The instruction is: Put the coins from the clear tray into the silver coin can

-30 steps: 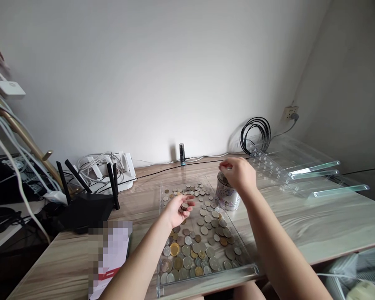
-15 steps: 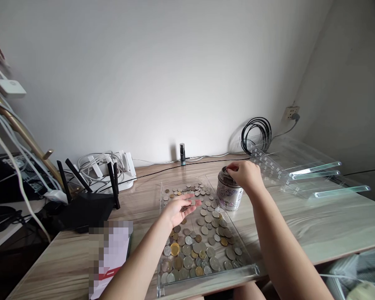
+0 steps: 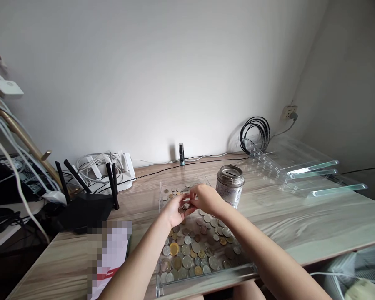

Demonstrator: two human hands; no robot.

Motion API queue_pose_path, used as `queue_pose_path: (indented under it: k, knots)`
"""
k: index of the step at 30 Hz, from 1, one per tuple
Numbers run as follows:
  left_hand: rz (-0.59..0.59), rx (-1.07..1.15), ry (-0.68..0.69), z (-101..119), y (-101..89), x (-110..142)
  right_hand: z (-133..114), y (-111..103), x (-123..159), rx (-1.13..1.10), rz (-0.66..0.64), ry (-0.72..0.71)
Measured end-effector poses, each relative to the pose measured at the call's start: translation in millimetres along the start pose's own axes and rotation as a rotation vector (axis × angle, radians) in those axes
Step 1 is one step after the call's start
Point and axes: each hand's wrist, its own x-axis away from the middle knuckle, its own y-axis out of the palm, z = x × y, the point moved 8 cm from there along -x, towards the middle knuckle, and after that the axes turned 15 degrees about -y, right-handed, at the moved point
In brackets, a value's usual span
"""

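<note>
My left hand (image 3: pixel 173 211) is cupped palm up above a clear acrylic tray (image 3: pixel 212 276), holding a few coins (image 3: pixel 186 206) in its palm and fingers. My right hand (image 3: pixel 208 200) reaches across to that palm, its fingertips pinched together at the coins; whether a coin is between them is hidden. Many silver and gold-coloured loose coins (image 3: pixel 186 261) lie spread over the tray, some covered by my hands and forearms. To the right of the tray's far part, a round coin bank tin (image 3: pixel 228 189) stands upright, with a slot in its metal lid.
On the left are a black router (image 3: pixel 84 210) and a partly blurred paper (image 3: pixel 112 254). A small dark bottle (image 3: pixel 181 154) stands by the wall. A coiled black cable (image 3: pixel 255 135) and clear acrylic shelves (image 3: pixel 312 171) occupy the back right.
My right hand has left the tin's lid and moved left to my left palm, so the lid's slot now shows. My left hand stays nearly in place, still holding coins.
</note>
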Motion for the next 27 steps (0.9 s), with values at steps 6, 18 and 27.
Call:
queue_pose_path:
  k: [6,18,27]
  knots:
    - [-0.034,-0.021,-0.023,-1,3.7,2,-1,-2,4,-0.001,-0.047,-0.021]
    - [-0.116,-0.013,0.001,4,3.0,2,86,-107,54,0.303,0.518,0.399]
    - [-0.103,-0.029,0.008,5,2.8,2,116,-99,61,0.249,0.421,0.497]
